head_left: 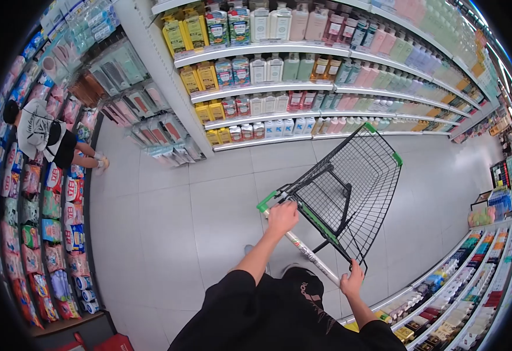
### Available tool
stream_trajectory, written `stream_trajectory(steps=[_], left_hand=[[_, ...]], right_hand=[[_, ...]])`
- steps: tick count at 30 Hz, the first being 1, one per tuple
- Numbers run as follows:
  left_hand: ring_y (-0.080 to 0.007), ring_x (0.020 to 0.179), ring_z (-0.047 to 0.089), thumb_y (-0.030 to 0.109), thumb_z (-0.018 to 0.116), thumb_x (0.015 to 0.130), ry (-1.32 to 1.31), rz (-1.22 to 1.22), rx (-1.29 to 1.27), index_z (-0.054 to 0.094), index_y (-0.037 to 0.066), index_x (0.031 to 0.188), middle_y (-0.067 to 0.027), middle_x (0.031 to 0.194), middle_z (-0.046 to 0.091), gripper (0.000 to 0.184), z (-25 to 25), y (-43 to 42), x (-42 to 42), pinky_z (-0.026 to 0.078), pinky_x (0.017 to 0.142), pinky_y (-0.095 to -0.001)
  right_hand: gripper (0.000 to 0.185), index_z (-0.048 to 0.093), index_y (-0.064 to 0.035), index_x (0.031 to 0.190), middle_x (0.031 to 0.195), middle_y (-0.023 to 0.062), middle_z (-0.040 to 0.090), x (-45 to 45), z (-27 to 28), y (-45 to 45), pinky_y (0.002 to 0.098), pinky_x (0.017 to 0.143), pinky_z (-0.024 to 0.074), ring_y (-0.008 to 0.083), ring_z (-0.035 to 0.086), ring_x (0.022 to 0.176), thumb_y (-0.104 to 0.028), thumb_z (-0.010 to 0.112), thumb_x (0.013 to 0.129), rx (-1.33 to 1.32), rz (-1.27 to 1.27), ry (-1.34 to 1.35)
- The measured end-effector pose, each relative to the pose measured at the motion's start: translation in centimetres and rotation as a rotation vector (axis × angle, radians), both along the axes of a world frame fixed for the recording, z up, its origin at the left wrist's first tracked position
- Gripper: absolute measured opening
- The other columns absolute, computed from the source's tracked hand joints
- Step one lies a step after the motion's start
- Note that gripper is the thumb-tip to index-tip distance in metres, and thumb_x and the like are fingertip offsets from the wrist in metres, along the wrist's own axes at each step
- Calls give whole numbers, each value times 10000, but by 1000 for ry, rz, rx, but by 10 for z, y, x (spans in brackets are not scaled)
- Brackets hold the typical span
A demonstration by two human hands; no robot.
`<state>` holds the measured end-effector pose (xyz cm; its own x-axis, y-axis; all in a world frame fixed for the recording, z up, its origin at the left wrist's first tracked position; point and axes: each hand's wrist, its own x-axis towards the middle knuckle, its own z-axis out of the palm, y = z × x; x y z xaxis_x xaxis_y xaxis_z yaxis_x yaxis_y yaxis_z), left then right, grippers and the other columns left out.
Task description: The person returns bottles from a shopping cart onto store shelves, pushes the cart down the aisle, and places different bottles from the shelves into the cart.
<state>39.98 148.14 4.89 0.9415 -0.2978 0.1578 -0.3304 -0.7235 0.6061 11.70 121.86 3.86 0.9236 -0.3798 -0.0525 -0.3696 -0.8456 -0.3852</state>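
Observation:
A wire shopping cart (364,175) with green corner caps stands in front of me, angled toward the upper right, and I see nothing in its basket. My left hand (283,217) is closed around the left part of the cart's handlebar (310,253), near the green end cap. Toward the bar's other end, my right hand (352,279) is wrapped round it as well. Both forearms reach out from black sleeves, and the tip of a shoe shows below the bar.
Shelves of pump bottles (279,70) line the far side. Hanging brushes and combs (116,76) fill a rack at the shelf end. Bagged goods (51,205) stand on the left, where a person (45,131) is by the shelf. Another product shelf (443,298) curves close on my right.

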Motion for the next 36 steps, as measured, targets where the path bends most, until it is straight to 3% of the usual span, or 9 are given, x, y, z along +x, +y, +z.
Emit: stream_trajectory(steps=[8,14,20,30,33,36], left_hand=[[-305,727,677,145,620,800,-5,-1,-18,631,65,787,-97,813,686,82,2,3,44,527,722,-431],[-301,712,669,140,623,798,-64,7,-91,630,69,773,-85,779,673,76,-3,6,91,520,700,-418],[-306,720,663,148,622,803,8,-27,-10,632,84,775,-71,783,672,71,2,8,145,525,705,-423],[-334,689,663,96,612,769,-41,-20,-55,639,99,766,-75,777,682,27,0,-4,252,527,667,-440],[-335,681,658,90,610,764,-45,0,-36,633,96,770,-80,774,681,25,0,-14,274,523,674,-442],[-340,675,644,90,606,767,-36,-3,-31,627,92,778,-83,775,678,25,-2,-21,299,520,680,-449]], right_hand=[[727,424,-19,1419,1236,163,557,39,3,9,473,1097,285,335,509,1140,-88,583,713,-3,-6,5],[729,408,-12,1423,1314,199,533,79,13,24,487,1123,265,365,482,1216,-91,570,717,51,-67,78],[732,405,2,1413,1374,221,497,123,19,46,491,1151,233,378,430,1305,-125,577,713,85,-140,138],[782,374,12,1436,1428,204,458,204,11,65,505,1168,204,366,391,1356,-195,578,711,118,-218,210],[757,379,-18,1433,1387,185,475,226,11,61,493,1153,215,362,426,1291,-177,559,715,89,-213,144],[781,370,10,1437,1419,197,459,248,14,59,510,1166,202,361,386,1360,-183,574,708,115,-249,201]])
